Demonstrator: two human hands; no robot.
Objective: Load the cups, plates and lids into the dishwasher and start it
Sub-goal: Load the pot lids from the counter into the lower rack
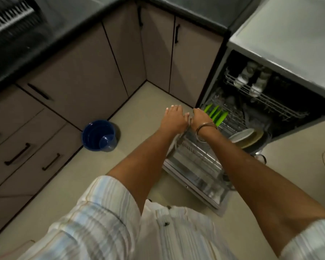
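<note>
Left hand (174, 119): fingers extended forward, lying close together, palm down; whether they touch anything beneath, cannot tell. Right hand (200, 117): fingers curled under at the knuckles, what they hold hidden from above; bangles (204, 129) on the wrist. Both hands side by side, thumbs nearly touching, over the front of the pulled-out lower rack (199, 156). Something pale shows beneath the left wrist, unclear. Plates (246, 136) stand tilted in the lower rack, right of the hands; green tines (217, 113) just beyond the right hand. Cups (251, 79) sit inverted in the upper rack (266, 100). Dishwasher (281, 40) door (197, 182) down. Blue bucket (99, 135) on the floor, left, by the cabinets (73, 76).
</note>
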